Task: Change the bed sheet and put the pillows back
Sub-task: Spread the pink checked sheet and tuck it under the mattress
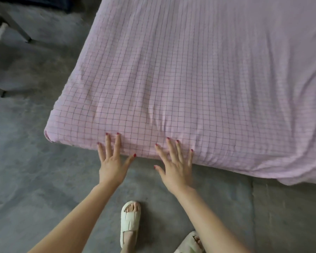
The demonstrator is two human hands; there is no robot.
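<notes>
Pink checked sheet (181, 79): left hand (110, 161), right hand (177, 167) fingers spread, pressing edge.

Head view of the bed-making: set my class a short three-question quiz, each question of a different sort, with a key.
1. True or false: both hands grip bunched folds of the pink checked sheet.
2. Multiple choice: the left hand rests nearest A) the mattress corner, B) the creases at the right, C) the table leg.
3. Fill in: on the concrete floor a foot wears a cream ____.

Key: 1 false, both the left hand and right hand lie flat with fingers spread; 2 A; 3 slipper.
</notes>
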